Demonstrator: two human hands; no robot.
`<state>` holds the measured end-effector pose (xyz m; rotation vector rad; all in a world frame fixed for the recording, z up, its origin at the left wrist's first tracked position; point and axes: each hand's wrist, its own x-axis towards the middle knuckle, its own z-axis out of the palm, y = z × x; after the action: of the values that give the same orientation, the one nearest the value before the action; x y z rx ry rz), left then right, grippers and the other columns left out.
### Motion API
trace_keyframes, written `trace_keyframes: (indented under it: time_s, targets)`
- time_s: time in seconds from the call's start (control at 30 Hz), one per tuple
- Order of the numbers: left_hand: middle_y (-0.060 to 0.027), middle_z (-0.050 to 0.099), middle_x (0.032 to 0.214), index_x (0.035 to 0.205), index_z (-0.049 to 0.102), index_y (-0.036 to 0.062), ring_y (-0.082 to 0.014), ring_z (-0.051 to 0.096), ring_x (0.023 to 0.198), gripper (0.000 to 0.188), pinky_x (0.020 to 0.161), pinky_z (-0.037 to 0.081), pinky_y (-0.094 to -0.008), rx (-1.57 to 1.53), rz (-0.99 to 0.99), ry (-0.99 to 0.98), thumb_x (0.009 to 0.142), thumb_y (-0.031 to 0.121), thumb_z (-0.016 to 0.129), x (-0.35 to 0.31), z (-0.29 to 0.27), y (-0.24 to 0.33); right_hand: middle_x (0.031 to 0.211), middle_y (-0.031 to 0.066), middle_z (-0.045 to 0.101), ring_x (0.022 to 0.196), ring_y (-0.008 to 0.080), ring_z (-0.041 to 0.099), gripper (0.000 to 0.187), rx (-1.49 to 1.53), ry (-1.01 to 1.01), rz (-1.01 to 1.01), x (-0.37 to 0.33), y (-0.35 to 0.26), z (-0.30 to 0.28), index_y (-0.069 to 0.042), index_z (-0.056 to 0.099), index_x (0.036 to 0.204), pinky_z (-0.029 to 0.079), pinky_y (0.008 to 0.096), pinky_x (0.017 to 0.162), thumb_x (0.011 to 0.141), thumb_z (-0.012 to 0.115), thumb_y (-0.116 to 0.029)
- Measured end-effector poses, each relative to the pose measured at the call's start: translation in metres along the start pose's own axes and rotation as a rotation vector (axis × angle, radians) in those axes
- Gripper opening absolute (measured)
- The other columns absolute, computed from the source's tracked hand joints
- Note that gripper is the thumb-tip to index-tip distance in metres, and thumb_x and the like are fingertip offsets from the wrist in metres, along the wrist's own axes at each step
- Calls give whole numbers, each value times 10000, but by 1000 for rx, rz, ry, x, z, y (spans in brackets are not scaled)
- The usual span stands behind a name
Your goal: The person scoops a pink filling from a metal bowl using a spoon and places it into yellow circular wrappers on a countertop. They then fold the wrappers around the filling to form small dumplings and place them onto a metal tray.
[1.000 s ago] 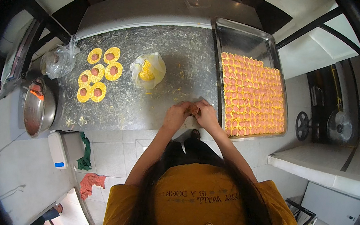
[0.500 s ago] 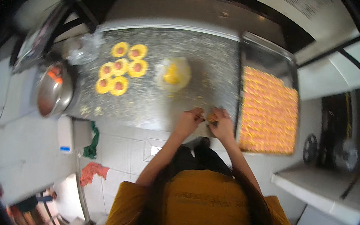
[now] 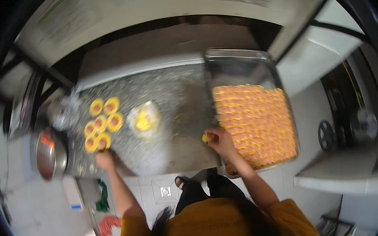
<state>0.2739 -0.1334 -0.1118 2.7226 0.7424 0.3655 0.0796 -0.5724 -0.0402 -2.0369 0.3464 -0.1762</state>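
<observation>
On the left of the speckled counter [image 3: 152, 173] lie several flat yellow dough rounds [image 3: 110, 106], each with a pinkish-brown filling in its middle. My left hand [image 3: 105, 159] is at the lower edge of the nearest round; its fingers are blurred, so their grip is unclear. Pinched in my right hand [image 3: 221, 143] is a small folded yellow dough piece [image 3: 205, 138], beside the left edge of a deep metal tray [image 3: 207, 77]. Rows of pinkish filled pieces with yellow edges [image 3: 256, 124] cover most of that tray, leaving its far end bare.
A mound of yellow dough [image 3: 143, 120] rests on a pale sheet of plastic mid-counter. A metal bowl [image 3: 62, 157] with something orange inside stands at the left, near a crumpled clear plastic bag [image 3: 63, 110]. Green and pink cloths [image 3: 109, 226] are low at left.
My hands, close together half a second ago, are now far apart: the left has gone over to the dough rounds, while the right is beside the tray with the piece. The view has tilted.
</observation>
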Motion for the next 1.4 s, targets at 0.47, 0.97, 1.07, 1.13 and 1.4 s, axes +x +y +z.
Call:
trace_keyframes:
  time_s: [0.47,0.97,1.07,1.13,1.4]
  targets:
    - [-156,585,1019,1041,539,-39,-277,589,931,289,767,545,-401,-1896,-690,-331,871,125,372,-47,-12,-20,813,137,648,743,248,622,275,-544,195,48,170,152,-280,-46,663,882,480,314,679,632,569,19]
    - [-169,572,1086,1111,495,-64,-271,581,982,330,782,546,-355,-1907,-409,-618,885,155,397,-123,-37,25,777,176,622,737,303,598,221,-612,-208,-57,177,155,-274,-9,641,811,462,346,663,625,526,24]
    - [-162,570,1089,1128,489,-49,-254,586,974,322,761,551,-333,-1837,-441,-619,882,142,409,-135,-41,49,830,173,633,783,311,602,240,-603,-187,-56,178,165,-269,-24,659,847,473,349,705,644,535,9]
    - [-152,566,1095,1132,489,-39,-243,586,969,315,749,552,-321,-1816,-425,-672,882,136,413,-138,-41,54,876,170,634,823,312,603,262,-621,-239,-6,183,164,-267,-35,664,884,476,351,740,653,545,-4]
    - [-109,540,1075,1094,502,-12,-204,562,958,293,725,527,-294,-1644,-408,-743,862,158,445,-140,-30,59,971,180,618,914,303,594,322,-659,-224,142,188,153,-261,-58,649,980,463,335,818,670,560,-41]
